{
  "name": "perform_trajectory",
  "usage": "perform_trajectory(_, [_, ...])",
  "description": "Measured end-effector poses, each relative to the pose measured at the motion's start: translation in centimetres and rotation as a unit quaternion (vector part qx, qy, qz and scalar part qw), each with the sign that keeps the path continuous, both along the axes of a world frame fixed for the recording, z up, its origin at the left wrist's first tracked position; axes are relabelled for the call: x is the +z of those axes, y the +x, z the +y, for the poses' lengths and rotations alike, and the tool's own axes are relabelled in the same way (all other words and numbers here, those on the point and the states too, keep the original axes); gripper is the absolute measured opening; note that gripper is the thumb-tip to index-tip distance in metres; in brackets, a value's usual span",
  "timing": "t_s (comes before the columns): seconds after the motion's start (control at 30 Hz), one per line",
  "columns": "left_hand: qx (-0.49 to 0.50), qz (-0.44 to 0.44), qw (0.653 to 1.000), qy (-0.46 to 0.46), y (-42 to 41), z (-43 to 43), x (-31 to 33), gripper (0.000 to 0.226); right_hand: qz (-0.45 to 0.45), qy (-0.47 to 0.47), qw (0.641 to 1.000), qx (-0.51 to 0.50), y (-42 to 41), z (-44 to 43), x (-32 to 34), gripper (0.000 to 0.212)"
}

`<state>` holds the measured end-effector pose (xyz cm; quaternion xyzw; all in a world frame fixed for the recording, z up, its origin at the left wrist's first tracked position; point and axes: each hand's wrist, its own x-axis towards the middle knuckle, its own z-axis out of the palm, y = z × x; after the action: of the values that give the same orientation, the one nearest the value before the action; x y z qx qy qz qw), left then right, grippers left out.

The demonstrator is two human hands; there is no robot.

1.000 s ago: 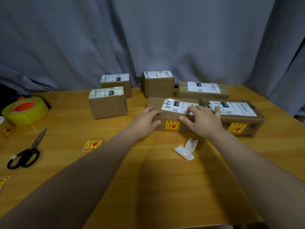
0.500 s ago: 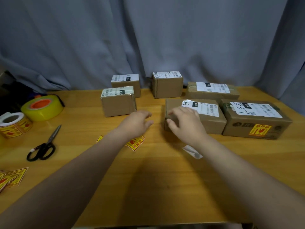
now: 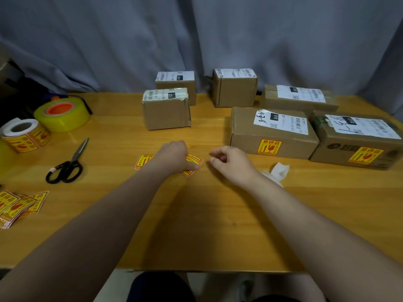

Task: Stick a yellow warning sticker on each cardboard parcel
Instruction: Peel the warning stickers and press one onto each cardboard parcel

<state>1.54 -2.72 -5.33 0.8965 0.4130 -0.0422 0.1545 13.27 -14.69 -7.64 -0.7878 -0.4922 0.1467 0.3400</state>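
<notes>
Several cardboard parcels stand on the wooden table (image 3: 196,225). The two at the right, one marked 4-3-8 (image 3: 272,131) and a bigger one (image 3: 357,144), carry a yellow warning sticker on their front face. A smaller parcel (image 3: 166,110) and the others behind show none. My left hand (image 3: 174,156) rests on loose yellow stickers (image 3: 194,163), fingers pinching at one lying on the table. My right hand (image 3: 229,162) hovers just right of it, fingers curled, holding nothing that I can see.
A sticker roll (image 3: 24,135) and a yellow tape roll (image 3: 62,114) sit at the far left. Scissors (image 3: 67,164) lie beside them. More cut stickers (image 3: 19,205) lie at the left edge. Crumpled white backing paper (image 3: 277,171) lies right of my right hand. A grey curtain hangs behind.
Both hands left the 4-3-8 parcel and came back toward me. My left hand dropped onto the loose stickers; my right hand followed beside it. The view shifted left.
</notes>
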Motion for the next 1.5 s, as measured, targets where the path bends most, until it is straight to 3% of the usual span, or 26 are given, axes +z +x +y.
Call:
perform_trajectory(0.2, [-0.006,-0.059,0.998,-0.005,-0.7,0.5,-0.2,0.071,0.077,0.033,0.996,-0.02,-0.5,0.9,-0.6,0.028])
perform_trajectory(0.3, [-0.04,-0.015,0.999,-0.033,-1.0,1.1,0.5,0.068,0.1,0.04,0.994,-0.035,-0.3,1.0,-0.6,0.027])
perform_trajectory(0.5, [-0.056,0.024,0.996,-0.071,-1.4,1.6,1.1,0.047,0.103,0.026,0.994,-0.022,-0.1,1.0,-0.5,0.028])
perform_trajectory(0.67, [-0.09,0.012,0.994,-0.066,-1.1,2.0,1.2,0.064,0.093,0.015,0.995,-0.013,0.0,1.1,-0.3,0.028])
perform_trajectory(0.87, [-0.114,0.001,0.991,-0.065,-0.3,3.0,0.6,0.037,0.058,0.01,0.998,-0.019,0.0,1.3,-0.6,0.026])
perform_trajectory(1.0, [-0.131,-0.037,0.989,-0.053,0.0,3.3,0.6,0.05,0.051,0.0,0.998,-0.021,0.1,1.7,-0.7,0.026])
perform_trajectory(1.1, [-0.151,-0.004,0.987,-0.059,0.1,3.1,1.0,0.06,0.055,-0.011,0.998,-0.021,0.3,2.0,-0.7,0.024])
perform_trajectory(1.27, [-0.131,0.029,0.988,-0.081,0.3,3.1,1.4,0.045,0.081,-0.025,0.996,-0.024,0.2,2.4,-0.5,0.024])
perform_trajectory(1.37, [-0.122,-0.022,0.991,-0.047,0.2,3.2,1.2,0.031,0.098,-0.021,0.995,-0.019,0.1,2.2,-0.5,0.024])
perform_trajectory(1.43, [-0.099,-0.117,0.987,-0.038,-0.1,3.5,1.1,0.015,0.129,-0.006,0.991,-0.018,0.1,2.0,-0.5,0.025])
perform_trajectory(1.5, [-0.059,-0.238,0.966,-0.083,-0.3,3.3,1.2,0.006,0.199,0.042,0.979,-0.022,-0.1,1.7,-0.1,0.028])
